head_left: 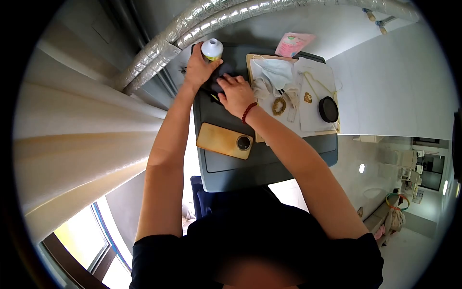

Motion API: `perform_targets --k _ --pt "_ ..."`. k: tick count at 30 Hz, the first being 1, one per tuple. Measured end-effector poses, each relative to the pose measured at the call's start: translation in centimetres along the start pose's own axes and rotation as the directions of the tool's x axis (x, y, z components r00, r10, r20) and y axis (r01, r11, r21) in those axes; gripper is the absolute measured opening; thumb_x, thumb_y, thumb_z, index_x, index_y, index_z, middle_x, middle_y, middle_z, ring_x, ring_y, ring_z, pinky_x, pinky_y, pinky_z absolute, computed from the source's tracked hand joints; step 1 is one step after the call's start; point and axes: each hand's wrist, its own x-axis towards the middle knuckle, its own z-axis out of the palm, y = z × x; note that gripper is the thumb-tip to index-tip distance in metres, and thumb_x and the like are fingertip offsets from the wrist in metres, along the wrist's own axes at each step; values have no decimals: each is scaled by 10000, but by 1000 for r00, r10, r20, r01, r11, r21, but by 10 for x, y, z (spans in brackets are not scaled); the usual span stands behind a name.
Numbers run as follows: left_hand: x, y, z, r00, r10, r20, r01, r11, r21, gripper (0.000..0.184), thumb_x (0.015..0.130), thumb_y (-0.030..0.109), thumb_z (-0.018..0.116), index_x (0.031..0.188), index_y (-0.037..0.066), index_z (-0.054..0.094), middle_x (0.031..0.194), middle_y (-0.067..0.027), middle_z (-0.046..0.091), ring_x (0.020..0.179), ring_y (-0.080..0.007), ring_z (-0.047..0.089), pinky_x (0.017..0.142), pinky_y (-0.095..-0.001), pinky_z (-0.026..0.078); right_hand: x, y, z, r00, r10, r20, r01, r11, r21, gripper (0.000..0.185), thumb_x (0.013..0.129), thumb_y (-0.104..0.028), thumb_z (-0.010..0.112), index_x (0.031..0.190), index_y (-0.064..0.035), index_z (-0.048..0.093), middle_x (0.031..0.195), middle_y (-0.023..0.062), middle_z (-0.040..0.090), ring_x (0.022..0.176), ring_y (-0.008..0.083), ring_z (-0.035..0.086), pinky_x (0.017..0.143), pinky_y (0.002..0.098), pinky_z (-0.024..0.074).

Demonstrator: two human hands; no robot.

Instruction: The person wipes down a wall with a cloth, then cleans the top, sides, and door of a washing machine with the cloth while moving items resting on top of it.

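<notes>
My left hand [199,67] is at the far left corner of the dark grey table [226,166], its fingers and thumb around a white bottle [212,48] with an uncapped-looking neck and a yellow-green label. The bottle stands upright. Beside it, my right hand [237,95], with a dark red bead bracelet [248,112] at the wrist, lies with fingers stretched over a black item [215,85] whose kind I cannot make out. A gold phone [224,140] with a round black camera lies nearer to me.
Right of my hands, a wooden board [257,136] carries a face mask [275,70], a beaded bracelet [278,106], white paper [313,120] and a round black lid-like object [328,109]. A pink pouch [293,44] is behind. Foil-wrapped pipes [192,21] run past the far edge.
</notes>
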Motion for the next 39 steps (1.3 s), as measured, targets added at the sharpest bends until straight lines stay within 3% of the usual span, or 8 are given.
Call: perform_targets --k 12,16,18,20,22,25,28,39 --pt "-13 19 -11 999 -24 32 25 999 -32 741 739 239 859 1315 -12 468 1231 -200 619 1193 -327 582 1014 -402 448 -58 -32 -32 974 -118 195 93 987 133 317 725 -111 701 1034 -159 647 1021 43 597 958 288 575 809 407 501" --pt "-57 13 -36 984 -44 -171 64 992 111 539 775 251 807 1207 12 589 1146 -176 648 1098 -330 607 953 -406 470 -43 -10 -42 985 -61 159 -30 855 518 271 736 -125 666 1005 -89 670 953 146 667 924 336 637 807 414 511" --pt "-100 25 -62 976 32 -214 4 987 163 438 783 245 780 1140 30 645 1093 -162 659 1037 -329 614 909 -402 481 -27 -3 -73 900 167 402 -406 654 638 318 761 -150 639 1068 -68 662 923 133 681 831 281 671 737 378 524" --pt "-143 37 -74 969 212 -129 -168 944 284 363 753 198 762 1077 53 685 1027 -137 663 954 -323 609 847 -385 487 -10 17 -75 932 156 327 -341 685 644 434 783 -198 652 1196 -65 633 1066 171 671 953 274 665 832 371 519" --pt "-180 56 -72 963 254 95 -269 932 242 446 724 197 765 1141 71 668 1101 -115 658 1059 -307 596 916 -418 464 -2 23 -57 996 68 60 -79 974 212 581 808 -327 684 1326 -95 558 1334 193 560 1203 332 560 1019 421 439" --pt "-206 100 -60 847 145 511 -372 848 377 852 676 245 823 1434 122 455 1453 -99 473 1409 -259 361 1175 -512 236 2 14 -43 953 -16 304 -10 997 82 690 833 -436 667 1423 -134 474 1521 176 381 1372 382 386 1143 454 313" --pt "-202 95 -48 745 109 659 -480 774 414 995 656 308 846 1500 130 351 1522 -92 397 1463 -238 278 1207 -523 155 -2 15 -23 906 -6 424 -41 994 102 660 855 -414 643 1451 -197 463 1550 184 331 1393 385 359 1160 438 302" --pt "-186 109 -34 577 -13 816 -613 654 444 915 587 297 850 1395 93 471 1191 -65 558 1180 -253 521 1042 -499 390 -18 16 -17 952 -187 245 116 954 275 437 798 -104 623 1233 -154 628 1431 115 499 1324 306 455 1131 409 347"
